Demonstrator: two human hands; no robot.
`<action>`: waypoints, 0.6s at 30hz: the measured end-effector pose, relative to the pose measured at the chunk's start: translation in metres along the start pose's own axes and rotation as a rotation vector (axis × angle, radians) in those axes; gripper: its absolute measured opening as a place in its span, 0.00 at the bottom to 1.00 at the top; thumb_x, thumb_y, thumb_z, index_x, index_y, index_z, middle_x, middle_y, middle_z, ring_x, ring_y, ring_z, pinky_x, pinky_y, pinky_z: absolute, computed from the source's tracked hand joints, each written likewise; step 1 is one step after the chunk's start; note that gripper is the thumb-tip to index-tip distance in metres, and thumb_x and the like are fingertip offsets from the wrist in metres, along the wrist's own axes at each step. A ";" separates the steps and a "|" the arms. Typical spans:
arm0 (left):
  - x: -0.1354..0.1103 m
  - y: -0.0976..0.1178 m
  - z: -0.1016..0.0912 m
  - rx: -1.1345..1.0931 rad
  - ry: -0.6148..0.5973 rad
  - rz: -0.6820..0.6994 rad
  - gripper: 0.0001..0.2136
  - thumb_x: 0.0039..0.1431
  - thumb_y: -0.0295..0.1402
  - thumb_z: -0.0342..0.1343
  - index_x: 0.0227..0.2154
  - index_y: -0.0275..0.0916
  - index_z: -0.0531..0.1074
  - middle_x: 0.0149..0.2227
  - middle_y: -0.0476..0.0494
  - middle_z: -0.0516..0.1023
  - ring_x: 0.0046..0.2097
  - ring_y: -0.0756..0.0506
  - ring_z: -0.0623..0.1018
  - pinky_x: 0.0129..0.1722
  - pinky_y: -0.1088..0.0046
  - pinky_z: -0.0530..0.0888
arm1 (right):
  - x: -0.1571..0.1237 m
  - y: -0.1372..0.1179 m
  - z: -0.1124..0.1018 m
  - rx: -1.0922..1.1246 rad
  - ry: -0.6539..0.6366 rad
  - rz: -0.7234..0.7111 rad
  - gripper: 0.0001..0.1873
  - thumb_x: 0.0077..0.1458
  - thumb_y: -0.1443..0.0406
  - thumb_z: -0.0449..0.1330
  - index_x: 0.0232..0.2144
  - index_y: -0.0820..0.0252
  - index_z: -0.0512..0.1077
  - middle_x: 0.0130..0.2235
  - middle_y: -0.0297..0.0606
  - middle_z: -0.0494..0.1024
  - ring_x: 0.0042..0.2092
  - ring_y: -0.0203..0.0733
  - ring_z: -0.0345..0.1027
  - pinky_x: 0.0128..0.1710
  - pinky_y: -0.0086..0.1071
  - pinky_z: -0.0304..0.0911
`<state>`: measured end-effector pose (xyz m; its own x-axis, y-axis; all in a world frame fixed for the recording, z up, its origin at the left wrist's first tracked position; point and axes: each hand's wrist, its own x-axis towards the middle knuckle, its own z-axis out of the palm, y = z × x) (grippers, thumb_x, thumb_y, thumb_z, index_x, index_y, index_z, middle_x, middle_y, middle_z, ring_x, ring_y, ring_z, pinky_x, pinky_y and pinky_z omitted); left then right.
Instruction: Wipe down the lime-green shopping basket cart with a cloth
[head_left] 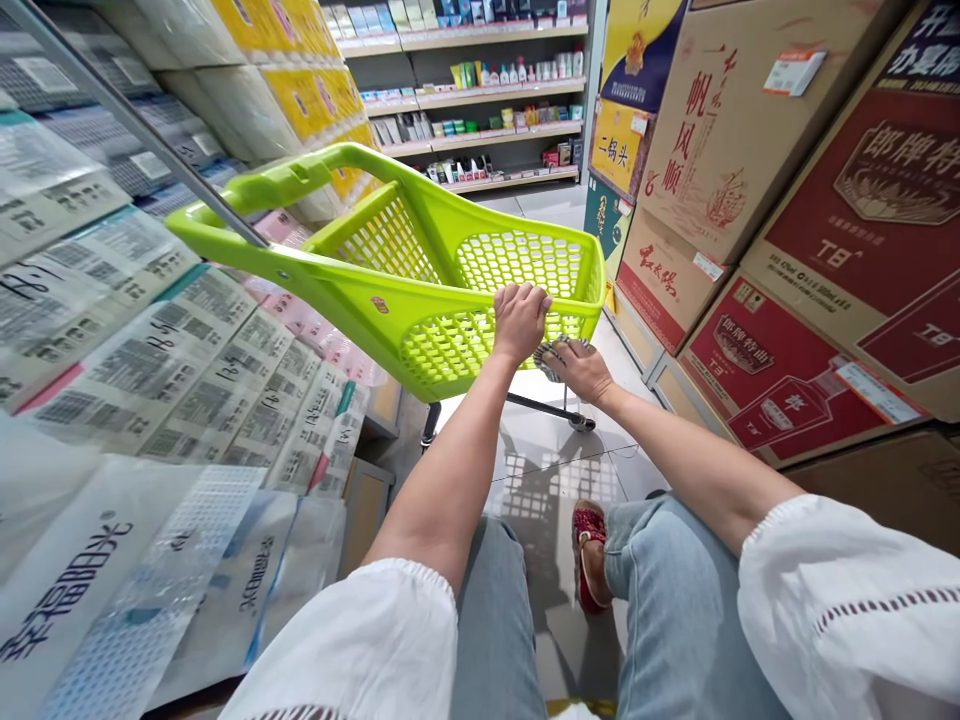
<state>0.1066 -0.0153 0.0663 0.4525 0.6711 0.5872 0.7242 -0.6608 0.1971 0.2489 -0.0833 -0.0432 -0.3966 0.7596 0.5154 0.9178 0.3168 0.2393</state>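
In front of me, slightly left of centre, a lime-green shopping cart (pixel 330 275) with a lattice-sided plastic basket stands across the aisle. My left hand (pixel 521 322) is closed over the basket's near top rim, toward its right end. Just below and to the right, my right hand (pixel 581 368) presses a grey-and-white striped cloth (pixel 550 362) against the lattice side. Its fingers are bent around the bunched cloth, which they partly cover. Through the mesh, no goods can be made out in the basket.
Stacked packs of tissue paper (pixel 157 340) line the left side, close to the cart handle. Cartons of bottled liquor (pixel 795 380) rise on the right. Shelves of toiletries (pixel 465 95) stand at the far end. A metal pole (pixel 142 120) crosses the upper left. Tiled floor (pixel 555 465) shows beneath.
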 end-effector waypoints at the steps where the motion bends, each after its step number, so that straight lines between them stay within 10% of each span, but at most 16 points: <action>1: 0.000 0.000 0.000 0.003 -0.002 -0.001 0.15 0.67 0.40 0.38 0.36 0.44 0.70 0.41 0.42 0.74 0.49 0.41 0.68 0.55 0.60 0.57 | -0.001 -0.001 0.000 0.001 -0.015 -0.016 0.17 0.65 0.65 0.45 0.49 0.52 0.70 0.52 0.41 0.72 0.46 0.45 0.61 0.37 0.36 0.52; 12: 0.000 0.002 -0.002 0.013 -0.009 -0.007 0.11 0.64 0.36 0.42 0.36 0.45 0.69 0.41 0.42 0.73 0.50 0.40 0.68 0.54 0.59 0.58 | 0.041 0.025 -0.070 -0.022 0.274 0.320 0.17 0.64 0.63 0.46 0.50 0.49 0.69 0.54 0.41 0.69 0.50 0.47 0.59 0.43 0.38 0.57; 18: 0.001 0.003 -0.002 0.013 0.007 -0.014 0.13 0.66 0.38 0.40 0.34 0.45 0.69 0.41 0.43 0.74 0.49 0.40 0.68 0.54 0.60 0.58 | 0.028 0.021 -0.042 -0.012 0.208 0.282 0.16 0.63 0.64 0.48 0.48 0.49 0.71 0.53 0.41 0.70 0.48 0.46 0.61 0.43 0.37 0.59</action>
<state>0.1078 -0.0176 0.0691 0.4385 0.6779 0.5900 0.7373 -0.6468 0.1952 0.2560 -0.0796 0.0111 -0.1242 0.6840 0.7188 0.9919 0.1037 0.0727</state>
